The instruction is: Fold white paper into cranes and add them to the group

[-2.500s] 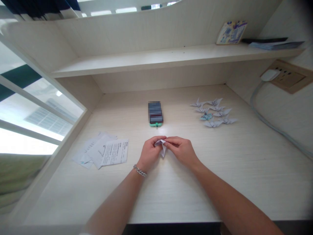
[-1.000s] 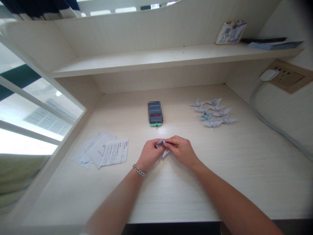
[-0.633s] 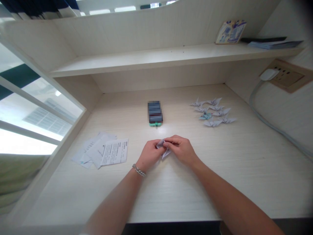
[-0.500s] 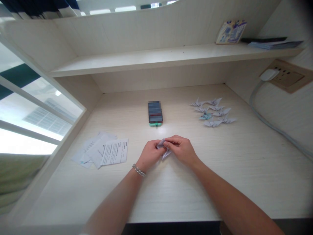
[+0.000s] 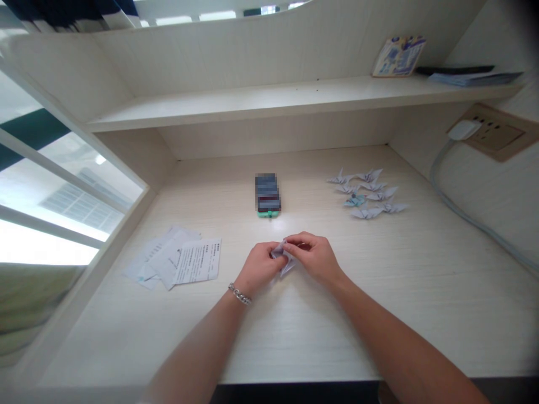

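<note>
Between my two hands is a small piece of folded white paper (image 5: 288,266), held just above or on the desk; parts of it are covered by fingers. My left hand (image 5: 260,265) pinches its left side, thumb on top. My right hand (image 5: 312,253) grips the upper right part between thumb and curled fingers. Several folded paper cranes (image 5: 381,194) stand in a group to the right, one of them bluish (image 5: 355,200). Loose printed sheets (image 5: 197,262) lie overlapping to the left of my hands.
A phone (image 5: 268,193) with a green edge lies beyond my hands. The shelf (image 5: 236,106) spans the back, bearing a small box (image 5: 399,56) and flat booklets (image 5: 475,77). At the right wall, a cable (image 5: 463,216) hangs from a plug in the socket panel (image 5: 497,132).
The folded paper has shifted slightly between my fingers, and a lower flap shows differently below my left thumb. Both hands stay in nearly the same place.
</note>
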